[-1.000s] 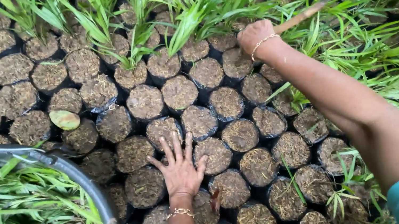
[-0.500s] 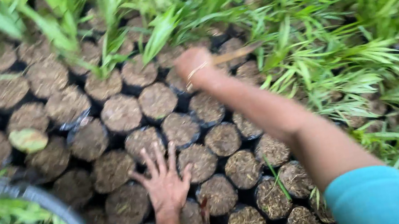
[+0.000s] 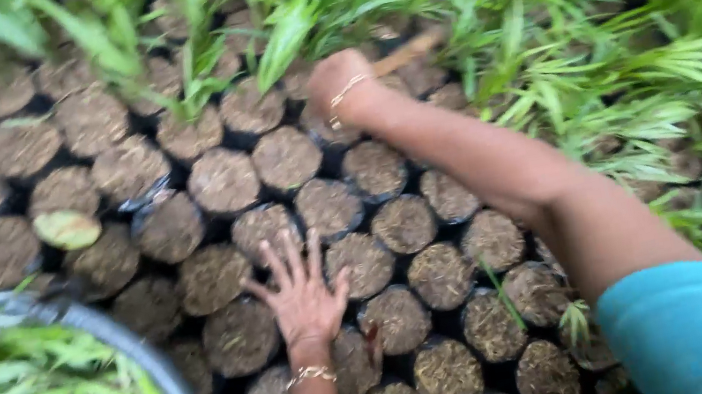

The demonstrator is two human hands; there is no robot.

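Your left hand point(image 3: 303, 295) lies flat, fingers spread wide, on the soil-filled black nursery bags point(image 3: 220, 181) beside the basin of seedlings point(image 3: 152, 373). Farther out, your right hand point(image 3: 339, 85) is fisted around a wooden stick point(image 3: 407, 52) at the planted seedlings point(image 3: 540, 80).

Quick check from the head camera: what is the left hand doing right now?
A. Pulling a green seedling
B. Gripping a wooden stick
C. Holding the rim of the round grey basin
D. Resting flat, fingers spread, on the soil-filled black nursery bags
D: the left hand lies palm down with fingers spread on the soil-filled black nursery bags, while the right hand grips the wooden stick.
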